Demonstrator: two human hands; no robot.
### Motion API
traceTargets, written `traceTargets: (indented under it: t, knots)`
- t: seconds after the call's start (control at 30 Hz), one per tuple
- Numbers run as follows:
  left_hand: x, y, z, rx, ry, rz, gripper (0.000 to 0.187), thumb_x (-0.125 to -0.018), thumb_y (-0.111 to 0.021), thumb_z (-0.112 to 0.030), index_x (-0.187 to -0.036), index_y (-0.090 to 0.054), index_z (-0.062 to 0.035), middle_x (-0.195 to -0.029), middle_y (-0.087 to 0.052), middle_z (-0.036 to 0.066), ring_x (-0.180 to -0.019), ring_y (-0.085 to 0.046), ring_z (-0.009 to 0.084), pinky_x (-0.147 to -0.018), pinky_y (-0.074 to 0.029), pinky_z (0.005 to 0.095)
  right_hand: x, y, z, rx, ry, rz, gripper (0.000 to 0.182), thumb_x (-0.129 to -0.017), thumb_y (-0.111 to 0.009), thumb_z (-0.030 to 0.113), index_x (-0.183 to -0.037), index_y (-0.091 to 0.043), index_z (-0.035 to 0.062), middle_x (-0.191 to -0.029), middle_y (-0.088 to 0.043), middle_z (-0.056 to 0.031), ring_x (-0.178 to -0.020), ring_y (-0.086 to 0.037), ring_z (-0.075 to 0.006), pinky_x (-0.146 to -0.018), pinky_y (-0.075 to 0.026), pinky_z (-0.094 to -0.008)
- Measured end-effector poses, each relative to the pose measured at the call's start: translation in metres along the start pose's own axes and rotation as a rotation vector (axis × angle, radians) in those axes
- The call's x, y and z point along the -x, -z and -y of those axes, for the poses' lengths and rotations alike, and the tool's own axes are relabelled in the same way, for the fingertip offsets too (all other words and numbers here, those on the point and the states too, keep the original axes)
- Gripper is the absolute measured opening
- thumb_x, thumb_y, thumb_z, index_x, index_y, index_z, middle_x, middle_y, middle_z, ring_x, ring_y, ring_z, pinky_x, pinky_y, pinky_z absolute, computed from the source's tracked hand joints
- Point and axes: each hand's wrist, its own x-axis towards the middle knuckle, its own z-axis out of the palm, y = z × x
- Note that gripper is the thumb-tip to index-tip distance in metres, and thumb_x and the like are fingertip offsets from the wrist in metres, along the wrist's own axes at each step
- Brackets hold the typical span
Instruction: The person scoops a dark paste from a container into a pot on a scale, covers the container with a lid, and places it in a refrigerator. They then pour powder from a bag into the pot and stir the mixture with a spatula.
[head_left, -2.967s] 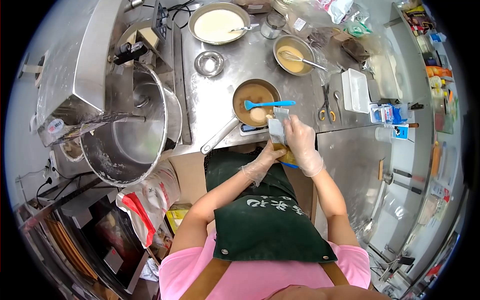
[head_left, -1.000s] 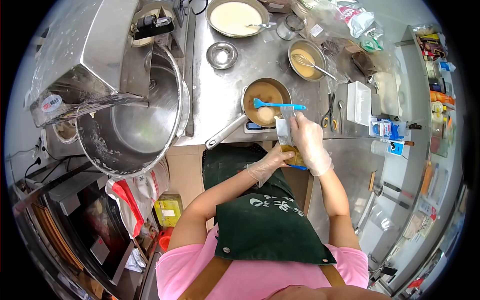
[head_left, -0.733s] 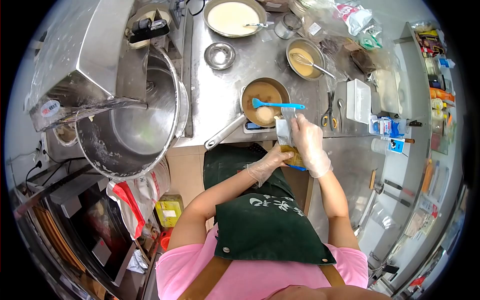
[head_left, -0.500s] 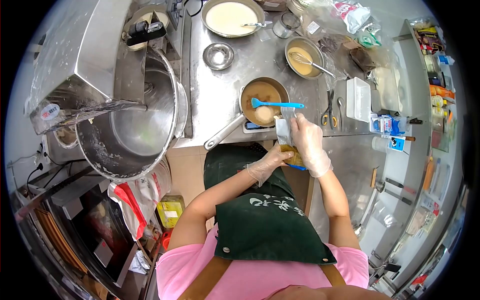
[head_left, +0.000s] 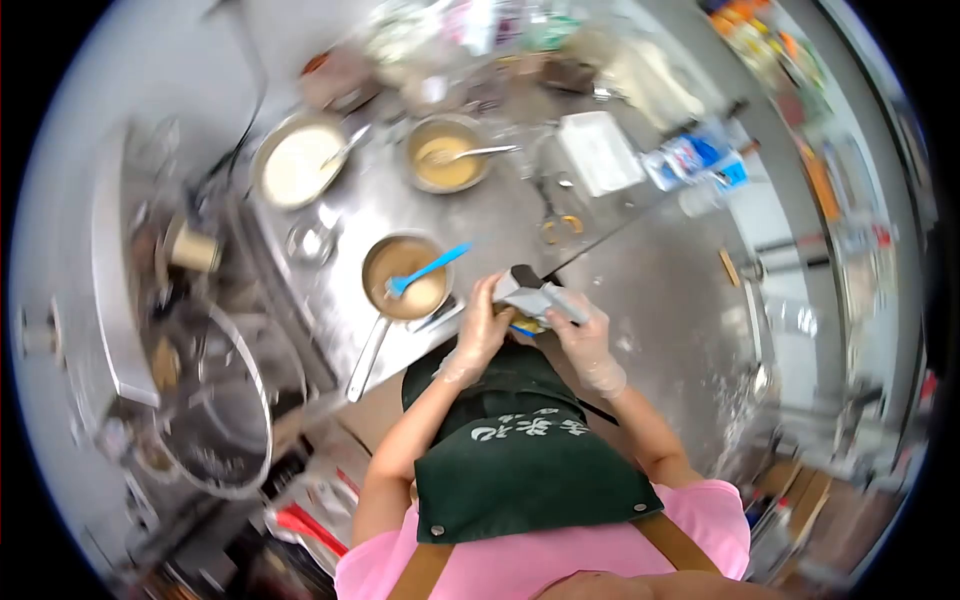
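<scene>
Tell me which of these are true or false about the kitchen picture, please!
1. Both gloved hands hold a silvery packet. True.
2. A blue spatula rests in the saucepan. True.
3. The saucepan is empty. False: it holds a brownish mixture.
4. The left hand grips the saucepan's handle. False: it is on the packet, as is the right hand.
5. The person wears a red apron. False: the apron is dark green.
6. A bowl further back has a whisk in it. True.
</scene>
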Motion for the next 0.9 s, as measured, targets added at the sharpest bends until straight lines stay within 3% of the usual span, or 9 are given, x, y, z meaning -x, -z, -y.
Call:
traceTargets:
  t: [0.17, 0.23, 0.27, 0.3, 0.43, 0.47, 0.5, 0.63, 0.9]
  knots:
    - [-0.060, -0.072, -0.021, -0.125, -0.174, 0.281, 0.058, -0.082, -0.067, 0.001, -0.136, -0.045, -0.0034, -0.130, -0.051, 0.020, -0.119, -0.053, 0.0368, -0.100, -0.045, 0.0395, 0.020, 0.083, -0.073, 0.373, 0.049, -0.231, 0.025, -0.088, -0.071, 0.025, -0.098, -0.069, 0.0015, -0.088, -0.069, -0.0123, -0.078, -0.065, -0.0331, -0.073, -0.054, -0.0387]
    - [-0.069, -0.100, -0.079, -0.083, 0.033, 0.408, 0.066, -0.085, -0.065, 0.002, -0.144, -0.035, -0.0038, -0.142, -0.046, 0.017, -0.126, -0.049, 0.0302, -0.103, -0.043, 0.0399, 0.024, 0.152, -0.066, 0.213, -0.441, -0.220, 0.031, -0.091, -0.068, 0.030, -0.095, -0.069, 0.0001, -0.081, -0.069, -0.0136, -0.069, -0.065, -0.0294, -0.067, -0.054, -0.0373]
    - [-0.094, -0.133, -0.065, -0.112, -0.218, 0.420, 0.069, -0.085, -0.065, 0.003, -0.146, -0.032, -0.0041, -0.144, -0.044, 0.016, -0.128, -0.048, 0.0290, -0.104, -0.042, 0.0404, 0.033, 0.237, -0.073, 0.049, -0.650, -0.512, 0.036, -0.092, -0.066, 0.035, -0.095, -0.070, -0.0005, -0.077, -0.069, -0.0128, -0.064, -0.064, -0.0206, -0.061, -0.052, -0.0356]
    - [-0.105, -0.142, -0.068, -0.062, -0.128, 0.426, 0.070, -0.085, -0.064, 0.006, -0.146, -0.032, -0.0044, -0.143, -0.044, 0.016, -0.129, -0.047, 0.0276, -0.103, -0.042, 0.0398, 0.036, 0.288, -0.064, -0.054, -0.635, -0.708, 0.028, -0.093, -0.068, 0.028, -0.097, -0.071, -0.0001, -0.074, -0.067, -0.0028, -0.062, -0.061, -0.0098, -0.056, -0.050, -0.0275]
    - [-0.134, -0.168, -0.107, -0.054, -0.073, 0.331, 0.065, -0.087, -0.052, 0.011, -0.147, -0.033, -0.0080, -0.137, -0.047, 0.013, -0.123, -0.049, 0.0227, -0.100, -0.043, 0.0367, 0.072, 0.511, -0.061, 0.568, -0.540, -1.180, 0.037, -0.094, -0.064, 0.033, -0.095, -0.070, -0.0035, -0.064, -0.064, -0.0052, -0.056, -0.057, -0.0115, -0.053, -0.045, -0.0308]
    - [-0.138, -0.166, -0.110, -0.025, -0.070, 0.313, 0.066, -0.087, -0.052, 0.011, -0.147, -0.033, -0.0082, -0.136, -0.047, 0.013, -0.123, -0.049, 0.0230, -0.100, -0.043, 0.0367, 0.079, 0.563, -0.064, 0.599, -0.702, -1.355, 0.042, -0.094, -0.062, 0.036, -0.091, -0.070, -0.0046, -0.060, -0.063, -0.0050, -0.058, -0.060, -0.0124, -0.055, -0.046, -0.0305]
    - [-0.142, -0.168, -0.112, -0.001, -0.061, 0.289, 0.066, -0.088, -0.051, 0.011, -0.147, -0.032, -0.0084, -0.136, -0.047, 0.014, -0.122, -0.049, 0.0234, -0.100, -0.043, 0.0366, 0.074, 0.599, -0.044, 0.697, -0.552, -1.380, 0.053, -0.094, -0.058, 0.046, -0.087, -0.070, -0.0047, -0.061, -0.066, -0.0083, -0.060, -0.065, -0.0174, -0.059, -0.050, -0.0334]
    - [-0.136, -0.175, -0.124, -0.083, 0.014, 0.150, 0.061, -0.091, -0.049, 0.005, -0.148, -0.032, -0.0081, -0.136, -0.047, 0.016, -0.123, -0.048, 0.0252, -0.103, -0.040, 0.0386, 0.096, 0.788, -0.107, 1.194, -0.877, -1.355, 0.056, -0.097, -0.045, 0.049, -0.092, -0.071, -0.0007, -0.082, -0.070, -0.0230, -0.084, -0.070, -0.0387, -0.080, -0.053, -0.0460]
    - [-0.102, -0.154, -0.119, -0.186, 0.074, 0.016, 0.060, -0.090, -0.049, 0.000, -0.148, -0.033, -0.0070, -0.135, -0.048, 0.015, -0.121, -0.049, 0.0254, -0.105, -0.038, 0.0389, 0.051, 0.890, -0.154, 1.045, -0.862, -1.241, 0.047, -0.093, -0.046, 0.040, -0.096, -0.071, 0.0009, -0.077, -0.071, -0.0194, -0.072, -0.071, -0.0332, -0.074, -0.053, -0.0440]
